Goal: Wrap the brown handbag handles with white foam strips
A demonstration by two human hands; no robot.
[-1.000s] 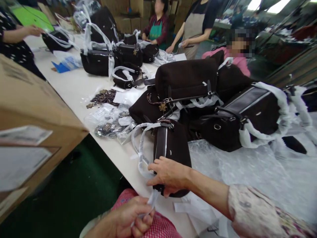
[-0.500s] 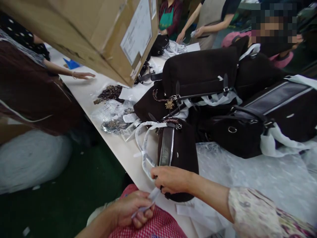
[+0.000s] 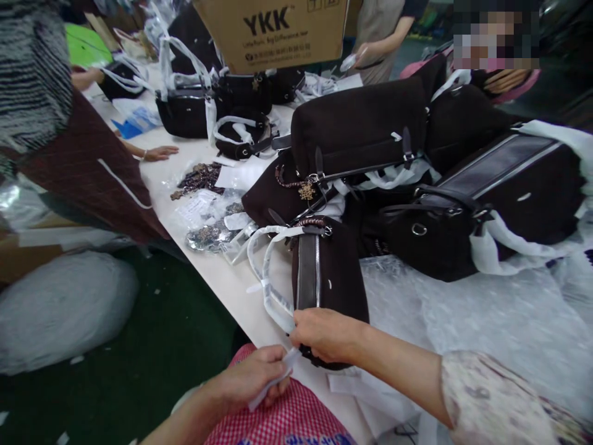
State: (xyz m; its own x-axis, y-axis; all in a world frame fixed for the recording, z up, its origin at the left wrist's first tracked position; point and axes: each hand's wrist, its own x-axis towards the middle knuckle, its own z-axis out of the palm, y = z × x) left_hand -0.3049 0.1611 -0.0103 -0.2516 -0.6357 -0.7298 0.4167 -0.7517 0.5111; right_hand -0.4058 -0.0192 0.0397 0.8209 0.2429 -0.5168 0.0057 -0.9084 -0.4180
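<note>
A small dark brown handbag (image 3: 340, 281) lies on the table in front of me, its zip facing up. White wrapping covers its looped handle (image 3: 265, 272), and a braided charm cord (image 3: 309, 222) rests at its far end. My right hand (image 3: 327, 335) is closed at the bag's near end, where the handle joins; the fingertips are partly hidden. Below and left of it, my left hand (image 3: 259, 378) pinches a white wrapping strip (image 3: 273, 380) that reaches up toward my right fingers.
Larger dark bags (image 3: 361, 133) are piled beyond and to the right, beside bubble wrap (image 3: 491, 327). Packets of charms (image 3: 208, 232) lie along the table's left edge. A YKK cardboard box (image 3: 278, 37) is at the back. Co-workers stand around; one person's hand (image 3: 160, 153) rests at the left.
The cardboard box has shifted up and away, uncovering more bags behind it. My view has turned slightly. Both my hands stay near the bag's end, the right fingers drawn in closer.
</note>
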